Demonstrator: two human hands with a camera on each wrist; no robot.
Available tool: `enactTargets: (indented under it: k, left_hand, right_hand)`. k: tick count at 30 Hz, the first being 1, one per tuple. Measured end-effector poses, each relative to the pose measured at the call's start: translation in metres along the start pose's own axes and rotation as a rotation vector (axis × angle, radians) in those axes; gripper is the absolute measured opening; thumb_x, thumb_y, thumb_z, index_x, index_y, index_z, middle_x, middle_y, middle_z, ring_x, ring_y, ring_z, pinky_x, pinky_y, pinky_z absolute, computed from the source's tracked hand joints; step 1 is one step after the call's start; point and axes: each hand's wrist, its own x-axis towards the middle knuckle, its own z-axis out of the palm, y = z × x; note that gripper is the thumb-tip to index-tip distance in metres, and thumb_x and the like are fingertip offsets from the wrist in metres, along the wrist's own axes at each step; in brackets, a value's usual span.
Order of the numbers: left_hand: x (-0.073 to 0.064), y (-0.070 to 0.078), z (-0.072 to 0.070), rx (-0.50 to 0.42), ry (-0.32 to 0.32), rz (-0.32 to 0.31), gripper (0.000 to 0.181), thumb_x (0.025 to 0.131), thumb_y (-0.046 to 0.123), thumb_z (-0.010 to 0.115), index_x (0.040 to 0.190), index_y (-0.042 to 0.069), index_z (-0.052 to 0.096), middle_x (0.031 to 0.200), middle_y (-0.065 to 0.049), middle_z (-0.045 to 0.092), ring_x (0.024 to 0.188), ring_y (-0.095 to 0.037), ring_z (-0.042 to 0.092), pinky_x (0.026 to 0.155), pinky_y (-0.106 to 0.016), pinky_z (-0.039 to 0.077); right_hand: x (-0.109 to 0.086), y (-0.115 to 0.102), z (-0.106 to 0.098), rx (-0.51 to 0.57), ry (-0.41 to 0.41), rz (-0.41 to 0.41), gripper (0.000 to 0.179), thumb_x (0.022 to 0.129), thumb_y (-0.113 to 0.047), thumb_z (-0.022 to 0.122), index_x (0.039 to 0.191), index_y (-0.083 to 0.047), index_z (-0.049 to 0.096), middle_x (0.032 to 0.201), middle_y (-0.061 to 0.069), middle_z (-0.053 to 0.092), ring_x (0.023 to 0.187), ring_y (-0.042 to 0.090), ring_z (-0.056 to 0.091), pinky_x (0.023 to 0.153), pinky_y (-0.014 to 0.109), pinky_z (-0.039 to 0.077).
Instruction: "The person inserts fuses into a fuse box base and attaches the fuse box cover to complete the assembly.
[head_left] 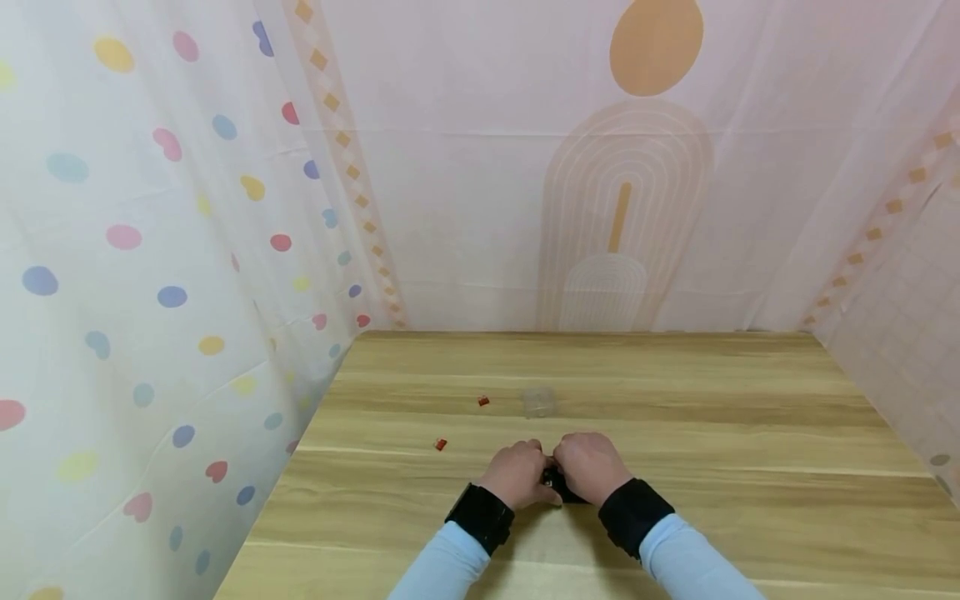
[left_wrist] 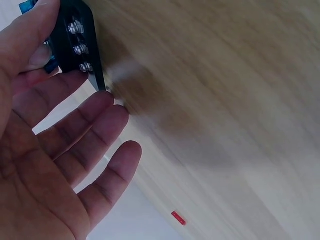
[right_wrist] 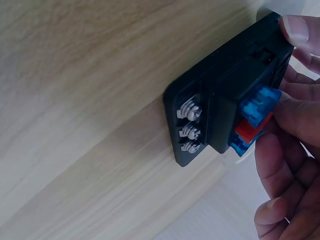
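A black fuse block (right_wrist: 220,95) with silver screw terminals (right_wrist: 190,117) is held at a tilt low over the wooden table. Blue blade fuses (right_wrist: 260,106) sit in it, with a red blade fuse (right_wrist: 252,129) between them. My left hand (head_left: 517,477) grips the block between thumb and fingers, its other fingers extended in the left wrist view. At the red fuse, my right hand (head_left: 592,467) pinches with thumb and curled finger. Both hands meet at the block and hide most of it in the head view.
Two small red pieces, one nearer (head_left: 440,444) and one farther (head_left: 483,401), lie on the table (head_left: 712,400) left of and beyond the hands. A clear plastic box (head_left: 538,402) stands farther back. Patterned curtains (head_left: 465,167) hang along the table's back and sides.
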Motion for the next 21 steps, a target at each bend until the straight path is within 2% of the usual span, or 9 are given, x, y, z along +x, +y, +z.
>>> enactTargets:
  k: [7, 21]
  left_hand:
    - [0.0009, -0.0005, -0.0006, 0.052, -0.005, 0.001, 0.046, 0.075, 0.048, 0.084, 0.111, 0.021, 0.077, 0.083, 0.004, 0.057, 0.074, -0.011, 0.052, 0.062, -0.025, 0.046]
    - [0.0001, 0.0012, -0.0036, 0.070, -0.008, -0.005, 0.046, 0.076, 0.047, 0.083, 0.112, 0.020, 0.076, 0.085, 0.003, 0.057, 0.076, -0.012, 0.054, 0.064, -0.026, 0.047]
  right_hand:
    - [0.0008, 0.0010, 0.0049, -0.022, 0.015, 0.000, 0.035, 0.081, -0.006, 0.076, 0.056, -0.017, 0.054, 0.056, -0.005, 0.045, 0.050, 0.010, 0.044, 0.049, 0.028, 0.042]
    - [0.0014, 0.0025, 0.0072, 0.006, 0.002, 0.028, 0.031, 0.081, -0.005, 0.076, 0.058, -0.016, 0.058, 0.058, -0.003, 0.049, 0.053, 0.013, 0.050, 0.051, 0.031, 0.045]
